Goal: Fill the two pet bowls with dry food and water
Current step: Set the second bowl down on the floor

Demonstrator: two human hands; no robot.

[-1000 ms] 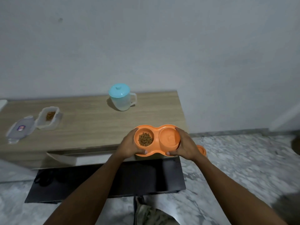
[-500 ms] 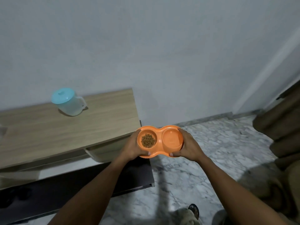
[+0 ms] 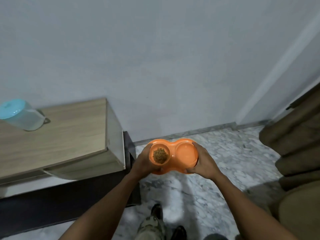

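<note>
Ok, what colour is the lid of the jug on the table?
The lid is light blue, clearest at the head view's left edge.

No readable text showing anywhere; orange double bowl (image 3: pixel 173 148) showing plain surface, no brand or marking legible; blue-lidded jug (image 3: pixel 22 116) blurring at frame edge, nothing reading on lid or body; wooden cabinet (image 3: pixel 60 135) showing grain only, no label, number or sign.
</note>
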